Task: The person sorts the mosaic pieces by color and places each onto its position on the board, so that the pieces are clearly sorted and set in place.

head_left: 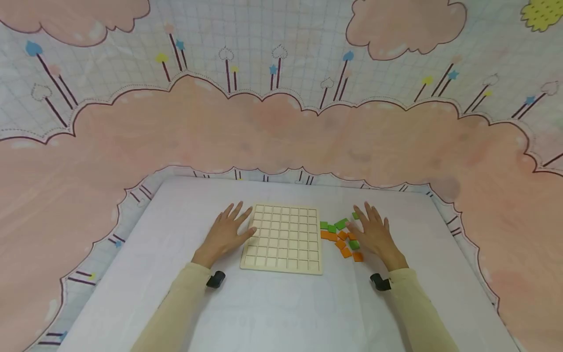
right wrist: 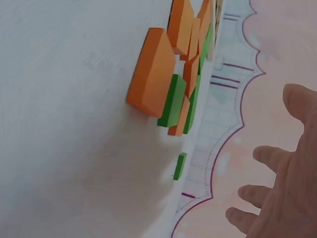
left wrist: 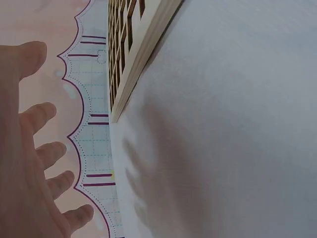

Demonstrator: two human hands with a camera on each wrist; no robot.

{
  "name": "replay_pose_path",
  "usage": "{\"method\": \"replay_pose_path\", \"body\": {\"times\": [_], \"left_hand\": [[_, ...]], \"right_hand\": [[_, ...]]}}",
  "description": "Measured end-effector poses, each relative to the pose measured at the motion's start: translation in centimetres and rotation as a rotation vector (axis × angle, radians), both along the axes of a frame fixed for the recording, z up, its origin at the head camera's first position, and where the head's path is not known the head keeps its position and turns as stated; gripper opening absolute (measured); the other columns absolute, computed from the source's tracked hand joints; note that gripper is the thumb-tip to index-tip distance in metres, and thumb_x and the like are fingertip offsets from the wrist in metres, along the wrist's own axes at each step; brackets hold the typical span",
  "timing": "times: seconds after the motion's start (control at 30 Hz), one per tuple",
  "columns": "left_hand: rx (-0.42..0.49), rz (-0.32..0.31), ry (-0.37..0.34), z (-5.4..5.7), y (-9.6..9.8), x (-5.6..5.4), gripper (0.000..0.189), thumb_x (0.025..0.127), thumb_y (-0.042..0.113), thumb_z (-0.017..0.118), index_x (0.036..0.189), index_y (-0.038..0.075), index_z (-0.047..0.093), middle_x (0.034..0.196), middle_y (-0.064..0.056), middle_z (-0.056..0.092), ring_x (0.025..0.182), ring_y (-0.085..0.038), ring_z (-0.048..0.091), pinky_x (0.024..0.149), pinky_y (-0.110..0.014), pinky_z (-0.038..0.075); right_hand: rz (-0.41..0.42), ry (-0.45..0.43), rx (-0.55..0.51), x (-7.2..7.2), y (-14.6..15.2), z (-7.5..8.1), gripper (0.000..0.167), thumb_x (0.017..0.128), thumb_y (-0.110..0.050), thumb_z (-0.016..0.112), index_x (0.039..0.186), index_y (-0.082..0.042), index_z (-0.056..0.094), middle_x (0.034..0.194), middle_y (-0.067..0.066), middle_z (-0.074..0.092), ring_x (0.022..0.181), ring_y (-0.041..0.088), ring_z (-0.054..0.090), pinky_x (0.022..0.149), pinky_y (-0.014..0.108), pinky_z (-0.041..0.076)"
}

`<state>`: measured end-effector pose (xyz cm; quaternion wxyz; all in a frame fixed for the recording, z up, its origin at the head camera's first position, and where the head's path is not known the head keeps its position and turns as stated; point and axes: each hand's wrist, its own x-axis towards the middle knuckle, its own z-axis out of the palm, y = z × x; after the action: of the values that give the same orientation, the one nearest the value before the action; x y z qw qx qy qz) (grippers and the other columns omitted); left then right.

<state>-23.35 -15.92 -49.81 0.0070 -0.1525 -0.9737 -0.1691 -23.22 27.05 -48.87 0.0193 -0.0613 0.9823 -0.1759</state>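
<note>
A pale wooden grid board [head_left: 281,239] with square recesses lies flat on the white table in the head view. My left hand [head_left: 226,233] spreads its fingers at the board's left edge, the thumb overlapping that edge in this view; it holds nothing. In the left wrist view the left hand [left wrist: 29,144] hovers above its shadow, beside the board [left wrist: 133,54]. To the right of the board lie several orange tiles [head_left: 346,252] and green tiles [head_left: 341,224]. Over the right side of these tiles hangs my right hand [head_left: 374,233], fingers spread and holding nothing.
A white cloth covers the table [head_left: 290,313]. Behind and around it hangs a patterned curtain [head_left: 281,132] with clouds and candle-like shapes. Small black devices [head_left: 216,279] sit at both wrists, below the sleeves' cuffs.
</note>
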Motion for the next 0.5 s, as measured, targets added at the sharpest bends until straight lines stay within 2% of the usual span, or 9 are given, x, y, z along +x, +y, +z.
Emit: {"method": "replay_pose_path", "body": {"times": [0.27, 0.5], "left_hand": [[0.063, -0.037, -0.072, -0.7, -0.3, -0.3, 0.069, 0.098, 0.052, 0.051, 0.155, 0.018, 0.031, 0.165, -0.009, 0.022, 0.152, -0.038, 0.012, 0.118, -0.061, 0.017], [0.063, -0.067, -0.144, -1.3, -0.6, -0.2, 0.064, 0.097, 0.039, 0.058, 0.153, 0.016, 0.036, 0.161, -0.008, 0.033, 0.150, -0.040, 0.019, 0.116, -0.064, 0.021]], "right_hand": [[0.006, 0.011, -0.023, -0.2, 0.8, -0.4, 0.073, 0.101, -0.052, 0.043, 0.156, -0.009, 0.023, 0.163, 0.025, 0.010, 0.147, 0.049, 0.012, 0.114, 0.071, 0.011], [0.010, 0.004, -0.102, -0.5, 1.5, -0.9, 0.074, 0.099, -0.048, 0.050, 0.156, -0.008, 0.024, 0.163, 0.025, 0.012, 0.145, 0.050, 0.017, 0.111, 0.069, 0.021]]}}
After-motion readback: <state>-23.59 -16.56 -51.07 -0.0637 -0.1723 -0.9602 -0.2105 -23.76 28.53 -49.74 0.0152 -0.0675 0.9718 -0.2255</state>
